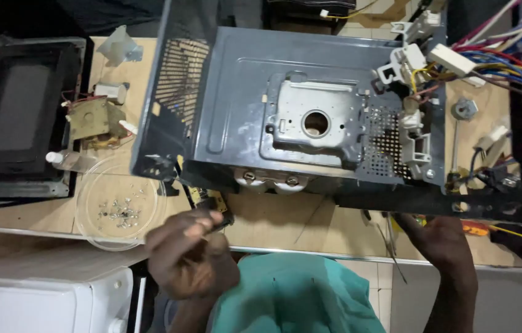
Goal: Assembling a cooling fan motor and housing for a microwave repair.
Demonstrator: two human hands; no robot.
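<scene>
I wear a teal shirt (298, 296), plain and a little creased. My left hand (190, 259) and right hand (440, 243) are bare, forearms uncovered, no gloves.

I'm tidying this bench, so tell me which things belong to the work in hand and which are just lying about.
In hand: dark grey metal oven chassis, steadied by right hand; small object in left hand; clear glass plate of screws.
Lying about: black oven door; copper-wound transformer; white appliance.

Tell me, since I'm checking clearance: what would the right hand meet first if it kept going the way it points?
Probably the dark lower frame edge of the microwave chassis; the right hand reaches up toward it, though depth is unclear.
</scene>
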